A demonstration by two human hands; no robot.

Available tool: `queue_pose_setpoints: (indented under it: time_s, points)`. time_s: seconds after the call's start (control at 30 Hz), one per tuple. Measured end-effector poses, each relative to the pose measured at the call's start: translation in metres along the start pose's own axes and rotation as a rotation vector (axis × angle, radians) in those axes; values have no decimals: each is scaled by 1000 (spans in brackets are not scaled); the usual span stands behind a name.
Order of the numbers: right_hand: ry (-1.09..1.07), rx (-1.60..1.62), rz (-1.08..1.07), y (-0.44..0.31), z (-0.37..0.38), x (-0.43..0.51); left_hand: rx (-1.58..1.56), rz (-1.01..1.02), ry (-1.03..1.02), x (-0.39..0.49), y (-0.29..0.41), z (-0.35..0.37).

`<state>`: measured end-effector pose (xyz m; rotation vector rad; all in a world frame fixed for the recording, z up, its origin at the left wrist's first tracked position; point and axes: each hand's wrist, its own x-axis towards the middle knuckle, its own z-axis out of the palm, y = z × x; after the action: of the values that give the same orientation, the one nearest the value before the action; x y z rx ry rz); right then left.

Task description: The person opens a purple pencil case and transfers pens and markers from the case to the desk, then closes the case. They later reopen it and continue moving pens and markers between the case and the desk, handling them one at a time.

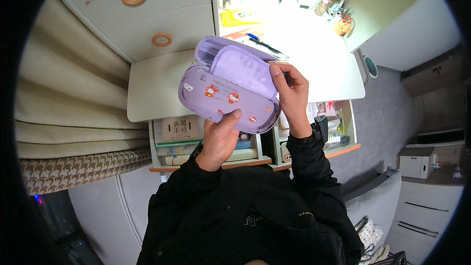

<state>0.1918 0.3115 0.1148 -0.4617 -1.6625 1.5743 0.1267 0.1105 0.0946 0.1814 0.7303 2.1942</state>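
A purple pencil case (254, 112) with stickers on its lid is unzipped and held up above the desk. My left hand (220, 140) grips the lid's near edge, its thumb on top and its fingers hidden beneath. Between the lid and the body stands a lighter purple inner flap (243, 70). My right hand (292, 88) pinches that flap's right end between thumb and fingers. Behind the flap a mesh pocket (207, 57) shows at the left of the case body. What lies deeper inside the case is hidden.
The white desk (158, 88) runs beneath the case. Two pens (268, 47) and a yellow packet (243, 17) lie behind it. Below the desktop, a left drawer (209, 163) holds books, and a right drawer (342, 149) holds small items. A curtain (73, 92) hangs at left.
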Motion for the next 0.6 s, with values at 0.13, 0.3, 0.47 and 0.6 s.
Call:
queue_pose_setpoints:
  time_s: [0.13, 0.3, 0.47, 0.6]
  points:
    - [11, 2, -25, 2, 2, 1, 10, -7, 5, 0, 0, 1]
    - [8, -8, -30, 1, 2, 1, 0, -21, 29, 1, -1, -2]
    - [7, 5, -31, 0, 2, 1, -16, -30, 22, 2, -2, -3]
    - [9, -12, -24, 0, 1, 2, -23, -53, 46, 2, -2, -2]
